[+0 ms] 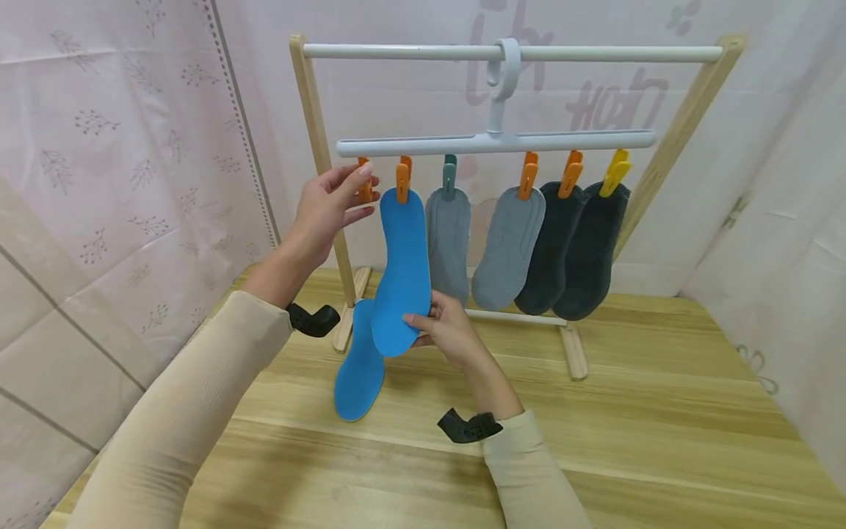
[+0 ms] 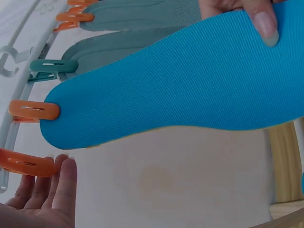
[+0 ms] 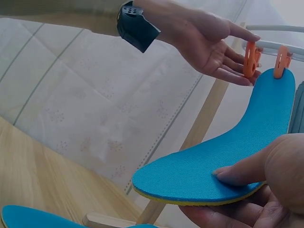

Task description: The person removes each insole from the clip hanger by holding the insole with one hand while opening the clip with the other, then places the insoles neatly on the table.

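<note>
A blue insole hangs from an orange clip on the white hanger bar. My right hand pinches its lower, wider end, with the thumb on the blue face and the fingers behind; the right wrist view shows a yellowish underside edge. At the bar's left end, my left hand has thumb and fingers around the outermost orange clip, which carries no insole. A second blue insole lies on the wooden table, below the hanging one.
A white hanger hooks over the rail of a wooden-legged rack. To the right hang two grey insoles and two black insoles, on green, orange and yellow clips. A patterned curtain surrounds the table.
</note>
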Motion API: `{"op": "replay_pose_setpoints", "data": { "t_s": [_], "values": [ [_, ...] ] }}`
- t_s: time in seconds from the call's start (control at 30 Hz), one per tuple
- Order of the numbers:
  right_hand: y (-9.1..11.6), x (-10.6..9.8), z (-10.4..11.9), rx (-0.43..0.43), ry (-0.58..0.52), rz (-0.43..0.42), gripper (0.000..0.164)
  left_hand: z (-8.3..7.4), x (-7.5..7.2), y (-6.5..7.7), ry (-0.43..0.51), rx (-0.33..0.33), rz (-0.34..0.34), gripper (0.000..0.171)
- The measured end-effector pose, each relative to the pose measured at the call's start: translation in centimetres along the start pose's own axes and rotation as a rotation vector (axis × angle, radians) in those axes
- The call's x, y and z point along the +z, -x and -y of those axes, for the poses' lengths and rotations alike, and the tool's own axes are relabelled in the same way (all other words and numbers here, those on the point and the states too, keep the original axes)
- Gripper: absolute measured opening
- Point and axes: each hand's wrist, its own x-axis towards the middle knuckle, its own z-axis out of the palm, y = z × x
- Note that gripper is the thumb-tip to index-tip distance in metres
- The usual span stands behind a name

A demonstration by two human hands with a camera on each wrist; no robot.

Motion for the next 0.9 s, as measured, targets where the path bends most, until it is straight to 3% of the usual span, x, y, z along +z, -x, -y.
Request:
{"op": "replay_pose_setpoints", "data": {
  "t_s": [0.17, 0.47, 0.7, 0.77, 0.9],
  "values": [
    [0.0, 0.0, 0.0, -0.001, 0.002, -0.007, 0.046, 0.5, 0.2, 0.4, 0.016, -0.015, 0.025, 0.058],
    [-0.1, -0.1, 0.0, 0.006, -0.004, 0.002, 0.046, 2.2, 0.6, 1.7, -0.103, -0.095, 0.109, 0.071],
    [0.0, 0.1, 0.3, 0.016, -0.006, -0.004, 0.046, 3.4, 2.0, 2.8, -0.336, -0.004, 0.192, 0.074],
    [0.0, 0.1, 0.3, 0.017, -0.002, -0.007, 0.046, 3.4, 2.4, 2.9, -0.356, 0.017, 0.179, 0.075],
    [-0.1, 0.2, 0.2, 0.026, -0.002, -0.018, 0.046, 3.4, 2.9, 2.7, -0.304, 0.078, 0.142, 0.069]
  ]
}}
